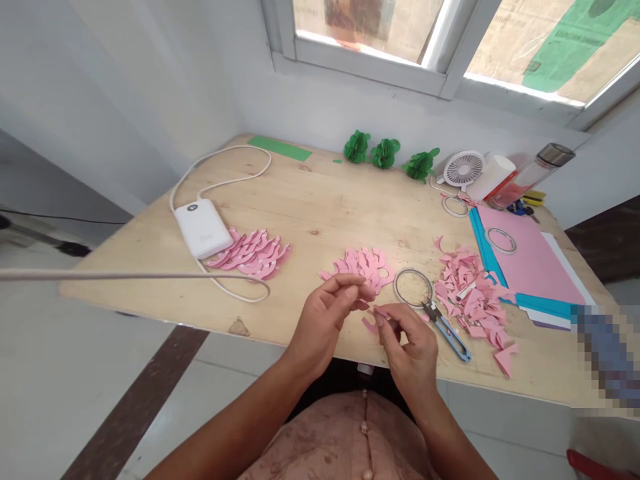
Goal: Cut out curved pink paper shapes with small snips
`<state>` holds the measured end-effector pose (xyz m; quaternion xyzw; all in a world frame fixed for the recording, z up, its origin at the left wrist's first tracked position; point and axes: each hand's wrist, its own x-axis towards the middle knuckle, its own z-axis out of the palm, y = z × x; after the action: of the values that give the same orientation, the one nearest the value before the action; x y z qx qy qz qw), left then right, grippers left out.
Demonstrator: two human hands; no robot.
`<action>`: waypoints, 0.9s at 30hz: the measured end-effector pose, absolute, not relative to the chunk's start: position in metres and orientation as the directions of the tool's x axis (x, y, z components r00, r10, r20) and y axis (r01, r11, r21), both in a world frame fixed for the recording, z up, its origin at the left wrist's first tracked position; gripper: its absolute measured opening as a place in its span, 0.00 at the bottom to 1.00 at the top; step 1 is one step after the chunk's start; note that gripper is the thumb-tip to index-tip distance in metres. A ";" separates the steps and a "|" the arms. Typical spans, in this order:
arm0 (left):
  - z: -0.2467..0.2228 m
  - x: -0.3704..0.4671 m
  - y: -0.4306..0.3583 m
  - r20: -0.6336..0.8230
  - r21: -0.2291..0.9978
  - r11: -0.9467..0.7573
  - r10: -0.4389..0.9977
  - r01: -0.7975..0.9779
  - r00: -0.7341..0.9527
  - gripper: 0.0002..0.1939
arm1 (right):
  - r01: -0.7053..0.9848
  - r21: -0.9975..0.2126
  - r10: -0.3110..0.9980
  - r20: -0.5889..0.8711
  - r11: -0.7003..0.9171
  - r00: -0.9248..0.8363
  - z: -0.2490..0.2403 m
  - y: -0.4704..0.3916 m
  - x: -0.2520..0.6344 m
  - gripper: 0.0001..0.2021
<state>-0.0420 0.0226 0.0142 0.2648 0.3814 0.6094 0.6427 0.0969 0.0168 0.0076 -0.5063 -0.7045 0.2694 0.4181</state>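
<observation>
Over the table's front edge, my left hand [320,319] has its thumb and fingers drawn together. Whatever may be between them is too small to make out. Close beside it, my right hand [413,340] pinches a small curved pink paper strip [370,325] at the fingertips. Just beyond my left hand lies a loose pile of wavy pink paper cutouts [367,263]. A roll of narrow tape [413,288] and blue-handled thread snips [450,335] lie to the right of my right hand, the snips' tip touching the roll.
Pink paper scraps [473,293] are heaped at right, beside stacked coloured sheets [535,257] bearing another tape roll [501,241]. Further left are more pink cutouts [260,253] and a white power bank [203,229] with its cable. Green paper shapes [385,154], a small fan [464,169] and a bottle [533,175] line the back.
</observation>
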 end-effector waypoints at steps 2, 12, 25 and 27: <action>0.012 -0.046 0.026 -0.235 0.662 0.176 0.972 -0.728 0.021 0.07 | 0.501 -0.774 0.920 0.365 0.386 -0.144 0.007 0.015 0.099 0.06; 0.010 -0.051 0.027 -0.214 0.707 0.192 0.975 -0.681 0.053 0.05 | 0.417 -0.798 0.894 0.439 0.435 -0.093 0.002 0.008 0.108 0.10; 0.008 -0.039 0.022 -0.023 0.995 0.029 0.998 -0.098 0.065 0.05 | -0.062 -0.977 0.972 -0.193 -0.202 -0.135 0.003 0.019 0.098 0.09; 0.008 -0.034 0.023 -0.048 0.991 0.054 0.998 -0.120 0.048 0.04 | -0.056 -0.974 0.966 -0.210 -0.221 -0.153 0.003 0.019 0.098 0.10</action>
<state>-0.0336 0.0227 0.0083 0.4670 0.4699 0.5051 0.5532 0.0980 0.0190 0.0034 -0.4949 -0.4596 0.6045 0.4225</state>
